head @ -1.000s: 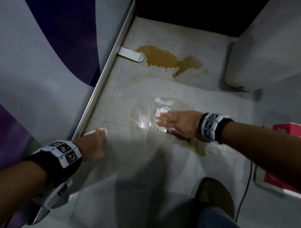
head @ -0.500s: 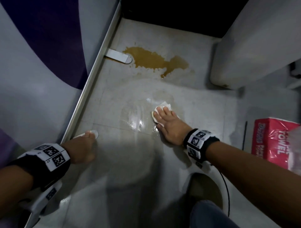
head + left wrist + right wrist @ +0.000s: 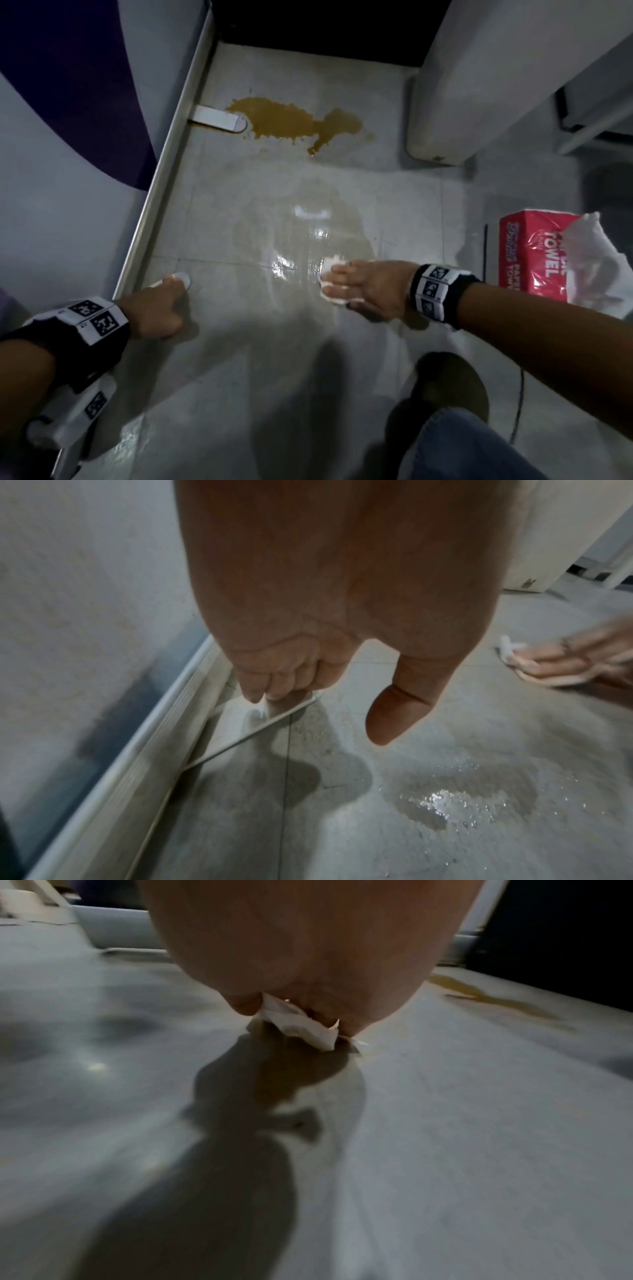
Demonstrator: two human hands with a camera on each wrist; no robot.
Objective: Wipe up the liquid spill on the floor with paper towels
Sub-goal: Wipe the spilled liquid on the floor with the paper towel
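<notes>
A brown spill [image 3: 291, 121] [image 3: 496, 999] lies on the pale tiled floor at the far end. Nearer, a thin wet sheen [image 3: 301, 246] [image 3: 445, 802] glistens on the tiles. My right hand [image 3: 337, 282] [image 3: 565, 664] [image 3: 308, 947] presses a crumpled white paper towel [image 3: 326, 271] [image 3: 301, 1026] [image 3: 507, 647] flat onto the near right edge of that sheen, fingers spread and pointing left. My left hand [image 3: 161, 308] [image 3: 308, 615] leans on bent fingers on a flat white floor bracket [image 3: 181, 278] [image 3: 274, 718] by the wall, thumb free, holding nothing.
A red pack of paper towels [image 3: 534, 253] stands on the right, a white sheet [image 3: 599, 253] sticking out. A white cabinet corner [image 3: 479, 85] stands beyond it. A metal skirting rail [image 3: 164, 192] and a second bracket [image 3: 219, 120] line the left wall. My knee [image 3: 462, 448] and a cable [image 3: 517, 411] are near.
My right hand has swept the towel across the wet patch, swinging from pointing away to pointing left and drawing nearer. The left hand has stayed on the bracket.
</notes>
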